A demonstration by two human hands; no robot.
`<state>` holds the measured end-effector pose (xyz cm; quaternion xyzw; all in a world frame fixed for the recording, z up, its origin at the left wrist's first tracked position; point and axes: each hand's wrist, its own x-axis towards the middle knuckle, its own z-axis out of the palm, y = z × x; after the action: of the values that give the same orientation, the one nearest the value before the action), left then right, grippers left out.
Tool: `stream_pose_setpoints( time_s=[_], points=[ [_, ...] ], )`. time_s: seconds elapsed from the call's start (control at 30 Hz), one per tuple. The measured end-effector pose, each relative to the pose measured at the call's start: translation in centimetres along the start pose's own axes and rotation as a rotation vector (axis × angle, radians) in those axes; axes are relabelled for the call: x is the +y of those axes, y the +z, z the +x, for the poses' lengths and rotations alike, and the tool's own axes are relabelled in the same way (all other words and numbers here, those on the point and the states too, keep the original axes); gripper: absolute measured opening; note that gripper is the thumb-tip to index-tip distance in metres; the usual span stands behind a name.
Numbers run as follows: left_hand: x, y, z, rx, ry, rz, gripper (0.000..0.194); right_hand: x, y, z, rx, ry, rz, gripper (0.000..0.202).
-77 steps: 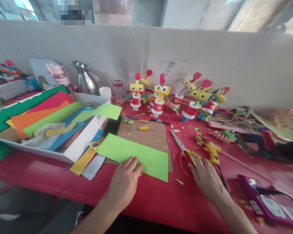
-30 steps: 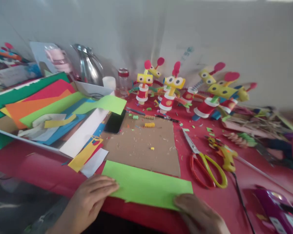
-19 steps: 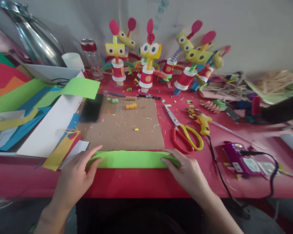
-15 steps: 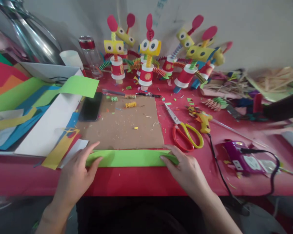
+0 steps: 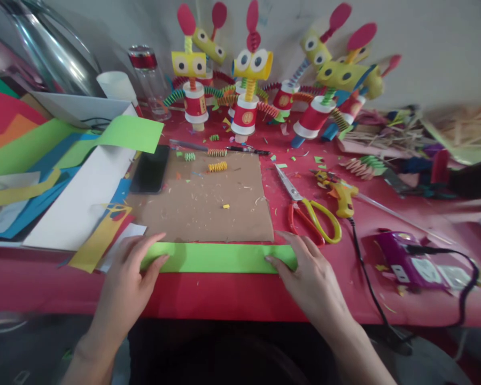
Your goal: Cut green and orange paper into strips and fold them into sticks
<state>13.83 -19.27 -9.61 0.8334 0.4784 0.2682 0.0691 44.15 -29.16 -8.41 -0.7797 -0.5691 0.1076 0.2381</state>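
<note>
A: In the head view, where is the green strip [image 5: 220, 258] found?

B: It is laid lengthwise on the red table [image 5: 208, 299], just at the near edge of the cardboard [image 5: 200, 208], which is placed at twelve o'clock from it. Whether paper is doubled there cannot be told.

A: And the fingers?

B: The nine o'clock end is held by the left hand [image 5: 122, 280], the three o'clock end by the right hand [image 5: 316, 283]. On each, a narrow grip is made, thumb on the near side, fingers towards the far edge.

A: What could be spoiled?

B: Straightness, probably. If one end is pulled harder or set higher, a skewed edge could be caused; if both are pushed inward, the middle could be buckled, since only the ends are held.

A: Anything nearby?

B: The scissors [image 5: 292, 193] are left at two o'clock, handles just beside the right hand; they could be knocked by a careless reach. By a wider sweep, the cord of the glue gun [image 5: 344, 200] could be snagged. Under the paper, a scrap like the yellow bit [image 5: 226, 206] at twelve o'clock could be trapped, and a bump pressed in.
</note>
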Motion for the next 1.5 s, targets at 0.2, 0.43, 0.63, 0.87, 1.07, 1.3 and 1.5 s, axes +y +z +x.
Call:
stream_pose_setpoints(
  time_s=[0.2,0.43,0.63,0.87,1.07,1.3,1.5],
  points=[
    [0.6,-0.2,-0.4,0.068,0.057,0.018,0.010,0.3,0.5,-0.8,0.107,-0.078,-0.047,0.023],
    [1.0,-0.3,-1.3,0.132,0.028,0.039,0.013,0.6,0.9,-1.0,0.215,-0.142,-0.105,0.034],
    [1.4,-0.8,-1.9,0.053,0.118,0.322,0.024,0.0,0.8,-1.4,0.246,-0.200,-0.232,0.028],
    [2.5,-0.9,-2.3,-0.109,0.283,0.382,0.047,-0.4,1.3,-2.3,0.121,-0.311,-0.238,0.017],
    [4.7,-0.6,-2.4,-0.210,0.329,0.353,0.053,-1.3,1.0,-4.4,0.128,-0.366,-0.408,0.039],
    [5.4,0.4,-3.2,-0.274,0.301,0.337,0.061,-2.9,1.4,-5.7,-0.041,-0.360,-0.495,0.068],
    [5.1,0.6,-4.0,-0.297,0.273,0.325,0.068,-1.5,1.0,-5.7,-0.122,-0.361,-0.465,0.066]
  ],
)
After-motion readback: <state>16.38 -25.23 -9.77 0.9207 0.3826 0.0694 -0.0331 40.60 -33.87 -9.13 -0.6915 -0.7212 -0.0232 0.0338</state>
